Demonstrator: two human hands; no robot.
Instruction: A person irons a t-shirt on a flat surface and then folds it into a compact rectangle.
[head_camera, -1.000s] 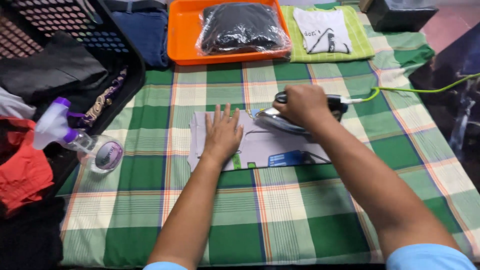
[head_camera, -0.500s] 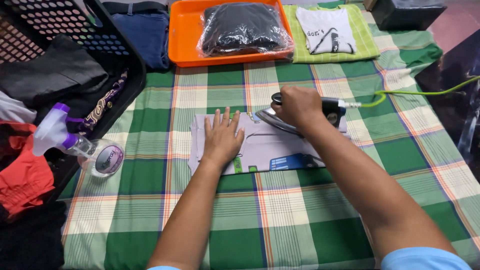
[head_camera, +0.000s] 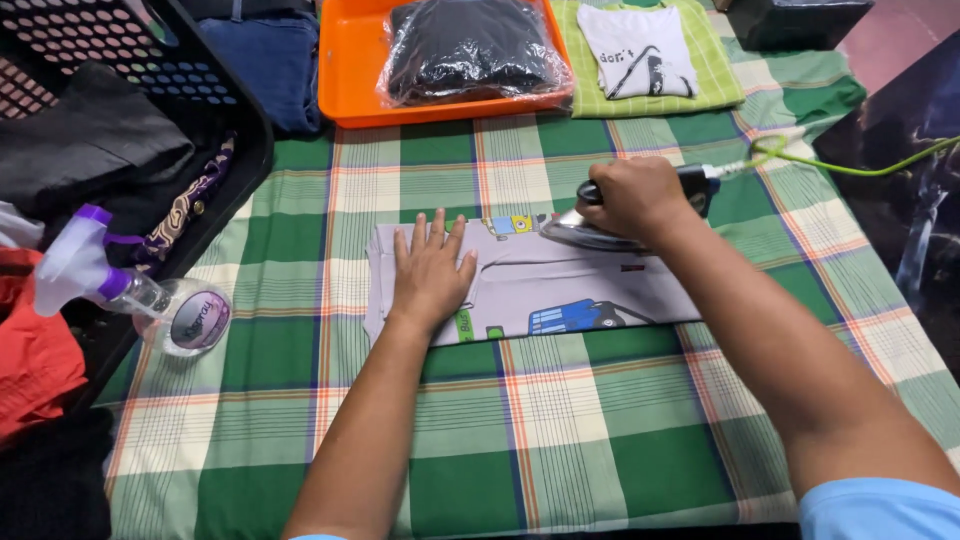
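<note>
The left hand (head_camera: 432, 272) lies flat, fingers spread, on a small grey garment (head_camera: 560, 285) spread on the green checked cloth (head_camera: 560, 440). The right hand (head_camera: 632, 195) is clenched around the handle of an iron (head_camera: 590, 232) resting on the garment's upper edge.

Green plaid cloth (head_camera: 600, 420); grey garment (head_camera: 560, 285) with blue car print; orange tray (head_camera: 345, 60); purple-capped spray bottle (head_camera: 130, 285); black basket (head_camera: 215, 95), upper left.

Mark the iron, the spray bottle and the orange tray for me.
iron (head_camera: 585, 232), head view, on its metal soleplate.
spray bottle (head_camera: 190, 318), head view, on its clear body.
orange tray (head_camera: 345, 60), head view, on its bare left floor.
</note>
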